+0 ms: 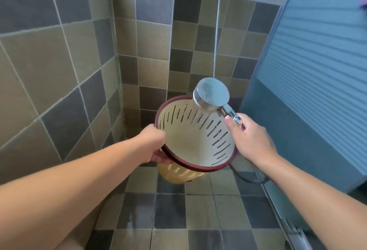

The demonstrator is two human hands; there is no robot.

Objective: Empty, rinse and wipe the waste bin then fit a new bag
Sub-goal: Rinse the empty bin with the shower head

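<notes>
A cream plastic waste bin (190, 142) with slotted walls and a dark red rim is held tilted above the tiled floor, its mouth facing me. My left hand (154, 144) grips the rim at its left side. My right hand (249, 138) holds the handle of a chrome shower head (211, 94), which sits at the bin's upper right edge and points down into it. Thin streams of water run from the head onto the inner wall. The inside of the bin holds no bag.
Grey and tan tiled walls (79, 71) close in on the left and back. A frosted blue shower door (317, 71) stands on the right, with a metal track (294, 230) at its foot. The shower hose (248, 179) loops under the bin. The floor tiles (168, 220) look wet.
</notes>
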